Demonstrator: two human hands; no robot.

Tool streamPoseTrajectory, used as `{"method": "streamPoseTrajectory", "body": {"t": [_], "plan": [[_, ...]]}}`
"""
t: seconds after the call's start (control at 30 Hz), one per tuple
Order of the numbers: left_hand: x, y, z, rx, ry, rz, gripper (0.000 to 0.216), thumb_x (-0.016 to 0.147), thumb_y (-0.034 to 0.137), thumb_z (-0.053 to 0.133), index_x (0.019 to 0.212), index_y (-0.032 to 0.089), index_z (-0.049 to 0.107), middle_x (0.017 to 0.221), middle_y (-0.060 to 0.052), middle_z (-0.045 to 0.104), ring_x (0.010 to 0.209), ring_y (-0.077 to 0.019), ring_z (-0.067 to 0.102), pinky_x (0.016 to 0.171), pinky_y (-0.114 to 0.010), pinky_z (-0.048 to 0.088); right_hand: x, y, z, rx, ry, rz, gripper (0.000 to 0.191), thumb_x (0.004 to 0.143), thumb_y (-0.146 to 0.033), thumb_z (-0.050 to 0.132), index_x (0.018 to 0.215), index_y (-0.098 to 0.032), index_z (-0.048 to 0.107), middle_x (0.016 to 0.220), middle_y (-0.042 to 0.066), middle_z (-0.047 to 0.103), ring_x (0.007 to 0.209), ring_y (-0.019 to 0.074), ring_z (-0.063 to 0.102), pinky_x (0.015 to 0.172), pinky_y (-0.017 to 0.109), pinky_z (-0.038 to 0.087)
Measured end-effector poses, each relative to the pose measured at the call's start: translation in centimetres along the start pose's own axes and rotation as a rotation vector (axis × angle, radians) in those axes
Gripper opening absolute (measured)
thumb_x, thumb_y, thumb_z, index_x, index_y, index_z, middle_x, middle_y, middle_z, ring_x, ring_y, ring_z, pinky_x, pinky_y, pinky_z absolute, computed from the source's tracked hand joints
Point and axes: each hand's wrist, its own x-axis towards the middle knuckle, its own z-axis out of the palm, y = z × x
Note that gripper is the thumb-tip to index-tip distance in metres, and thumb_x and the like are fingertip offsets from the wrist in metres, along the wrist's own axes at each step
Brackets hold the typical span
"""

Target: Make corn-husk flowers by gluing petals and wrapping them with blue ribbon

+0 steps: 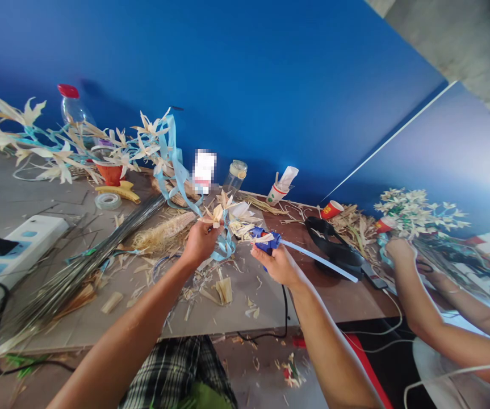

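Note:
My left hand is closed, pinching a pale husk flower between its fingertips. A light blue ribbon hangs by the flower and curls below it. In my right hand is a blue glue gun, its nozzle toward the flower. A long translucent glue stick sticks out of its back end. Pale husk scraps lie around the gun's front and hide its tip. Both hands are above the table, a short gap apart.
Left are a power strip, a bundle of thin wires, a tape roll and husk flowers in a red pot. A glass jar and paper cups stand by the wall. At right, a co-worker's arms reach over the table.

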Motion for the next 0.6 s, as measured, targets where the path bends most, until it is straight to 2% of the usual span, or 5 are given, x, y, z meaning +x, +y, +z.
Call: {"method": "streamPoseTrajectory", "body": {"t": [0.23, 0.43, 0.6], "plan": [[-0.03, -0.12, 0.04, 0.022, 0.001, 0.0, 0.022, 0.075, 0.031, 0.054, 0.078, 0.014, 0.068, 0.074, -0.002, 0.064, 0.07, -0.016, 0.057, 0.066, -0.025, 0.042, -0.05, 0.05, 0.11, 0.011, 0.0, 0.031, 0.025, 0.085, -0.042, 0.052, 0.076, -0.018, 0.052, 0.069, 0.0, 0.053, 0.065, 0.0135, 0.048, 0.067, 0.027, 0.043], [-0.1, 0.18, -0.01, 0.013, -0.01, -0.026, 0.024, 0.075, 0.032, 0.054, 0.08, 0.014, 0.067, 0.071, -0.002, 0.062, 0.067, -0.0161, 0.056, 0.06, -0.025, 0.04, -0.13, 0.36, 0.1, -0.004, -0.004, 0.023, 0.024, 0.085, -0.041, 0.051, 0.08, -0.018, 0.054, 0.073, 0.001, 0.055, 0.069, 0.0141, 0.051, 0.07, 0.027, 0.043], [-0.1, -0.02, 0.09, -0.003, -0.005, -0.022, 0.023, 0.075, 0.034, 0.055, 0.077, 0.014, 0.067, 0.068, -0.001, 0.06, 0.065, -0.0152, 0.054, 0.061, -0.025, 0.041, -0.07, 0.16, 0.18, -0.022, -0.014, 0.01, 0.025, 0.086, -0.041, 0.051, 0.075, -0.018, 0.051, 0.068, -0.001, 0.051, 0.065, 0.0127, 0.047, 0.067, 0.026, 0.042]]}}
